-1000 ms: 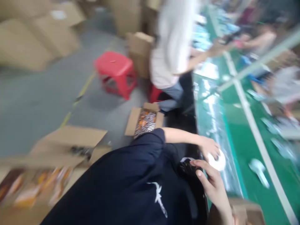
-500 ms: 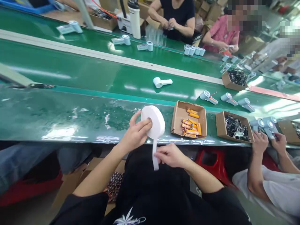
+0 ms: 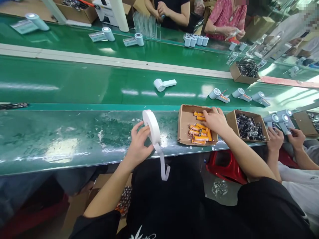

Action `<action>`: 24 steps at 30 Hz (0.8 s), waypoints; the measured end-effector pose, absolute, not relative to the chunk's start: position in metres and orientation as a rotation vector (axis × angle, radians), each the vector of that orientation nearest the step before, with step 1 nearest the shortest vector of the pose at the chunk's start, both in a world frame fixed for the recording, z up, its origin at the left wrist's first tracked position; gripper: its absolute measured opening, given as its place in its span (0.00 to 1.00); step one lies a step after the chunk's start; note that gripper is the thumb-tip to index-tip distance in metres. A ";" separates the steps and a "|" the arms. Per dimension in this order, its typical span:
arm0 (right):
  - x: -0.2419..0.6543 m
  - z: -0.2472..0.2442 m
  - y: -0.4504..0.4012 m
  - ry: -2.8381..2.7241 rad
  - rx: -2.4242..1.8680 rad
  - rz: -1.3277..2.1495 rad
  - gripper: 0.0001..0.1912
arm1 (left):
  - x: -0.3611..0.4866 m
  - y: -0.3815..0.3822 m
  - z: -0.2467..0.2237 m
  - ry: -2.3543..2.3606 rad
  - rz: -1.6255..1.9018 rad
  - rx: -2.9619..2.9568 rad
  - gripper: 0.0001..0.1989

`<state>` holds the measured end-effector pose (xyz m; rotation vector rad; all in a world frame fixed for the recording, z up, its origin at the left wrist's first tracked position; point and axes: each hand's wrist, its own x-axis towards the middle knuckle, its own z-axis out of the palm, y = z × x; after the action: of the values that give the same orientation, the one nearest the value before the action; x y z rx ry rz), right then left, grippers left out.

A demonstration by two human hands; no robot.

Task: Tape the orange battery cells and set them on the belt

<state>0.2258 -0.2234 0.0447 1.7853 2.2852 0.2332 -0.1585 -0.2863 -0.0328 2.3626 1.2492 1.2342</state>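
Note:
My left hand [image 3: 140,146] is closed on a roll of white tape [image 3: 152,127], its fingers reaching into the core. The roll stands on edge over the bench's near side. From it a loose strip of tape [image 3: 162,164] hangs down, folded up at its free end. My right hand [image 3: 216,122] is over a cardboard box [image 3: 183,126] of orange batteries with wires [image 3: 199,132]. Its fingers are bent and apart, with the tips at the upper batteries [image 3: 198,114]; the undersides of the fingers are partly hidden.
Right of the battery box, another box [image 3: 249,127] holds dark small parts. A light-blue fan-shaped housing [image 3: 159,85] lies on the green belt [image 3: 99,79], with several more farther right. A co-worker's hands [image 3: 275,137] hold housings at right. A red stool [image 3: 225,167] stands below.
My right hand has let go of the tape strip and moved right, into the battery box. The roll has turned more edge-on in my left hand. The view has shifted somewhat.

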 end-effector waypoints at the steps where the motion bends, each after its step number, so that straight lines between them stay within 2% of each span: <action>1: 0.230 0.038 -0.220 2.274 1.739 0.258 0.27 | -0.159 -0.286 -0.030 1.244 1.235 2.356 0.22; 5: 0.247 0.028 -0.222 2.391 1.865 0.115 0.24 | -0.170 -0.291 -0.025 1.219 1.148 2.324 0.21; 10: 0.237 0.050 -0.250 2.938 2.297 -0.204 0.15 | -0.180 -0.300 -0.017 1.309 1.081 2.494 0.24; 12: 0.213 0.053 -0.264 3.150 2.464 -0.430 0.13 | -0.175 -0.304 -0.012 1.362 1.001 2.602 0.28; 14: 0.183 0.051 -0.278 3.241 2.542 -0.800 0.13 | -0.166 -0.306 -0.008 1.406 0.893 2.668 0.31; 16: 0.153 0.042 -0.290 3.191 2.607 -1.118 0.13 | -0.157 -0.308 -0.005 1.410 0.831 2.711 0.32; 20: 0.113 0.017 -0.307 2.961 2.557 -1.506 0.13 | -0.152 -0.312 0.000 1.378 0.787 2.761 0.32; 24: 0.112 0.009 -0.308 2.644 2.404 -2.046 0.22 | -0.158 -0.311 0.005 1.395 0.785 2.840 0.32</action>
<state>0.1118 -0.3085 0.0093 2.4045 2.6445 -2.0458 -0.1583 -0.3108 0.0054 2.8400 1.3955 0.7849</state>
